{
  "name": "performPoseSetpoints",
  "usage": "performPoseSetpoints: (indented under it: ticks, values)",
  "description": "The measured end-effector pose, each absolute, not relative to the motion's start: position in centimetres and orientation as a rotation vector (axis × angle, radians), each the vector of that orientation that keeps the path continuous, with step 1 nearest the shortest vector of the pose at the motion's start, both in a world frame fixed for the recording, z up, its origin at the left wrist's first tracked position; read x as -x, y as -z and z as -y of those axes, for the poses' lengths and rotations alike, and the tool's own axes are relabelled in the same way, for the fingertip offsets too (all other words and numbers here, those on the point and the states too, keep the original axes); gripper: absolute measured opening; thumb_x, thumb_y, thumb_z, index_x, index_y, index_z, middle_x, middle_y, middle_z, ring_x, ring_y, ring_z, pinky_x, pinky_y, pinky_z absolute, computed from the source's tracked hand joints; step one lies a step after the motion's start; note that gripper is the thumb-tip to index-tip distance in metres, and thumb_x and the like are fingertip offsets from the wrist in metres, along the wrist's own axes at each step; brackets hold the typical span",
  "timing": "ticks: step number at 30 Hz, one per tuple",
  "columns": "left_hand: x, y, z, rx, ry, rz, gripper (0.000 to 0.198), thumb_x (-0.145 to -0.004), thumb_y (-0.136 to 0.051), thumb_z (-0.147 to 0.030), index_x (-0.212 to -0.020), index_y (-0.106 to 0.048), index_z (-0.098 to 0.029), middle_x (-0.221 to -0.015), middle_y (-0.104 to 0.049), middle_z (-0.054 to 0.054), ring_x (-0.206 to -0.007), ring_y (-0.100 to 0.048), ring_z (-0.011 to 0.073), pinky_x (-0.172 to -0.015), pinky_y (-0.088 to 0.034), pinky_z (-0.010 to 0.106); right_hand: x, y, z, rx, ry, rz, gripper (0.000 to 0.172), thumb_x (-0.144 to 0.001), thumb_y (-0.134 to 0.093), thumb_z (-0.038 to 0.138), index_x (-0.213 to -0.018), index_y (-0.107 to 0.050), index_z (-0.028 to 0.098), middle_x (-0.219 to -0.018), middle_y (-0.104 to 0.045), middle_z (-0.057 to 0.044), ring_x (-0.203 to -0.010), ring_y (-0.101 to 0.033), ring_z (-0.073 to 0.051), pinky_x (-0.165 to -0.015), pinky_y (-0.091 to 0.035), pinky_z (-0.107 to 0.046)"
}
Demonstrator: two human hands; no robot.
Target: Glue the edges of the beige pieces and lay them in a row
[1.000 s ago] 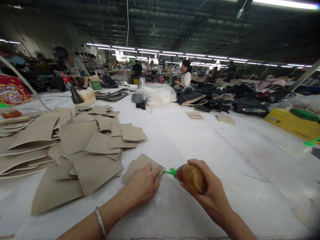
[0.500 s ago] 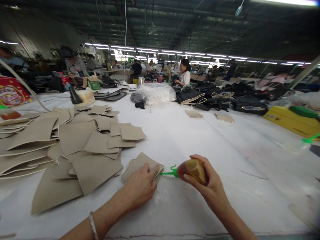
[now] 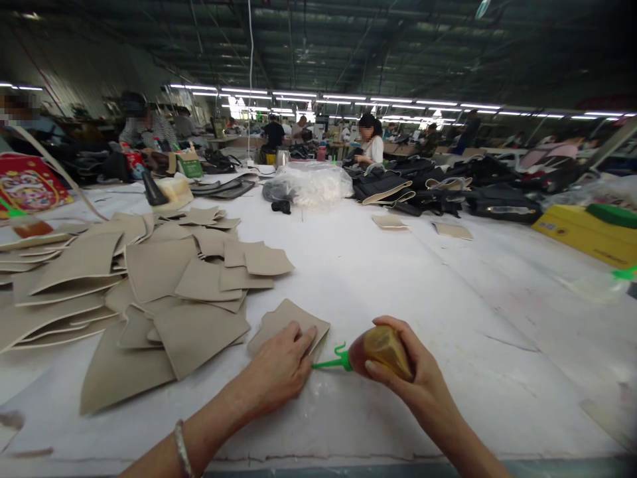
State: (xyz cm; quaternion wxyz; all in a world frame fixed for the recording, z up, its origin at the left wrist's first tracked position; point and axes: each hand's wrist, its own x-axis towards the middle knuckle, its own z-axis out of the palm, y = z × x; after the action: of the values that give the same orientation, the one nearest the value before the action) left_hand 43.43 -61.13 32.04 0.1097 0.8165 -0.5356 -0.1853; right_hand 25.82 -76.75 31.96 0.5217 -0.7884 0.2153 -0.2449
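- Two bare hands in the head view: left hand (image 3: 283, 358), fingers partly spread, pressing a taupe panel (image 3: 286, 317) onto the white bench (image 3: 378, 279), just right of the heaped panels (image 3: 162, 269).
- Right hand (image 3: 422, 372) pinches an amber squeeze bottle (image 3: 378, 352), tipped sideways, green nozzle (image 3: 331, 363) close by the left fingers; contact, can't tell.
- Best form, I'd judge: fingers clear of the tip, nozzle low, squeeze light and even; overdoing it could smear.

Dark ceiling (image 3: 323, 40), lit tube lamps (image 3: 344, 97) in rows, white-covered table (image 3: 368, 265) below
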Motion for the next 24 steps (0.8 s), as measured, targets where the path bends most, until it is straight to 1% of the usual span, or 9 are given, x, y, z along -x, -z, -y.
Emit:
performPoseSetpoints:
  ticks: [2,6,11,15,19,22,24]
  values:
    - [-43.4,-31.9,61.0,-2.393,0.551,1.564,0.048,-0.091,-0.032,-0.032,-0.138,-0.037,-0.025,-0.111,-0.050,0.007,-0.096,-0.054,0.0191,-0.090,-0.041,0.031,-25.7,-31.7,76.6,1.857,0.529,-0.487,0.050,-0.077,-0.070,0.040,-0.117,-0.044,0.026,-0.091,-0.057,0.001,-0.077,-0.056,-0.019,-0.070,-0.046,-0.027]
    - [-43.4,-31.5,60.9,-2.371,0.550,1.557,0.047,-0.092,-0.032,-0.034,-0.137,-0.037,-0.025,-0.110,-0.049,0.007,-0.099,-0.053,0.0191,-0.092,-0.040,0.030,-25.6,-31.6,76.5,1.854,0.612,-0.546,0.048,-0.076,-0.071,0.040,-0.115,-0.045,0.026,-0.088,-0.056,0.002,-0.075,-0.055,-0.018,-0.070,-0.044,-0.027]
    - [-43.5,-31.3,60.8,-2.329,0.564,1.567,0.046,-0.092,-0.031,-0.030,-0.138,-0.037,-0.026,-0.109,-0.049,0.006,-0.097,-0.053,0.0178,-0.092,-0.040,0.029,-25.5,-31.5,75.8,1.811,0.517,-0.442,0.050,-0.076,-0.071,0.039,-0.116,-0.045,0.026,-0.096,-0.056,0.001,-0.082,-0.056,-0.019,-0.072,-0.045,-0.027]
    - [-43.4,-31.3,60.9,-2.341,0.586,1.556,0.046,-0.092,-0.031,-0.030,-0.137,-0.037,-0.025,-0.110,-0.049,0.006,-0.099,-0.052,0.0176,-0.094,-0.039,0.029,-25.2,-31.1,75.6,1.827,0.585,-0.487,0.049,-0.077,-0.070,0.037,-0.117,-0.045,0.026,-0.093,-0.056,0.001,-0.079,-0.056,-0.018,-0.072,-0.045,-0.027]
    - [-43.4,-31.2,60.9,-2.327,0.589,1.560,0.046,-0.092,-0.034,-0.030,-0.137,-0.037,-0.026,-0.110,-0.049,0.006,-0.100,-0.051,0.0177,-0.094,-0.038,0.029,-24.9,-30.8,75.9,1.822,0.536,-0.403,0.050,-0.075,-0.072,0.037,-0.116,-0.046,0.027,-0.105,-0.055,-0.001,-0.090,-0.056,-0.020,-0.078,-0.046,-0.027]
    - [-43.4,-31.1,60.9,-2.317,0.566,1.559,0.046,-0.092,-0.033,-0.030,-0.137,-0.038,-0.025,-0.108,-0.049,0.006,-0.098,-0.052,0.0179,-0.092,-0.039,0.030,-24.8,-30.8,76.1,1.857,0.575,-0.434,0.048,-0.075,-0.072,0.035,-0.116,-0.047,0.028,-0.102,-0.055,0.000,-0.086,-0.056,-0.018,-0.077,-0.046,-0.025]
    - [-43.4,-31.0,60.9,-2.308,0.558,1.563,0.045,-0.092,-0.033,-0.030,-0.136,-0.039,-0.024,-0.107,-0.049,0.006,-0.097,-0.052,0.0179,-0.092,-0.040,0.030,-24.7,-30.7,76.2,1.881,0.627,-0.449,0.047,-0.076,-0.072,0.033,-0.115,-0.047,0.029,-0.103,-0.055,0.001,-0.087,-0.055,-0.018,-0.078,-0.045,-0.025]
